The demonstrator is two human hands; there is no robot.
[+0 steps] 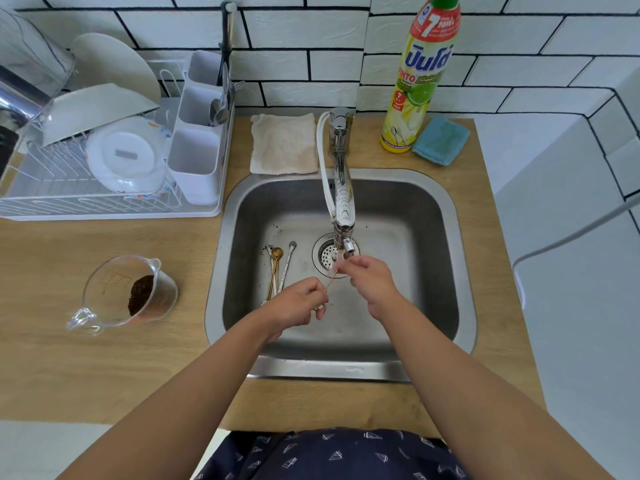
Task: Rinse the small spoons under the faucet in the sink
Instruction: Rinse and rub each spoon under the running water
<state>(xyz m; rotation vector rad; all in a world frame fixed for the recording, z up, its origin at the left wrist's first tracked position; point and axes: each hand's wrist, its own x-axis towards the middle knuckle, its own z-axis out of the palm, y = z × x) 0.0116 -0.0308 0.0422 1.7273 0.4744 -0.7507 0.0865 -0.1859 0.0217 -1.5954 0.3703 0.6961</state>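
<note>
1. Sink (446, 216) is steel, with bare floor at right.
2. Left hand (300, 304) pinches the gold spoon (330, 282) handle; right hand (367, 276) grips its bowl under the faucet (343, 199).
3. Other spoons (278, 268) lie left of the drain (327, 254).

Both bare forearms reach forward over the sink (464, 216), the left hand (300, 303) curled and pinching the handle of a thin gold spoon (330, 281) just short of the drain, the right hand (369, 277) pinching its other end (bowl hidden) right under the faucet (343, 202).
</note>
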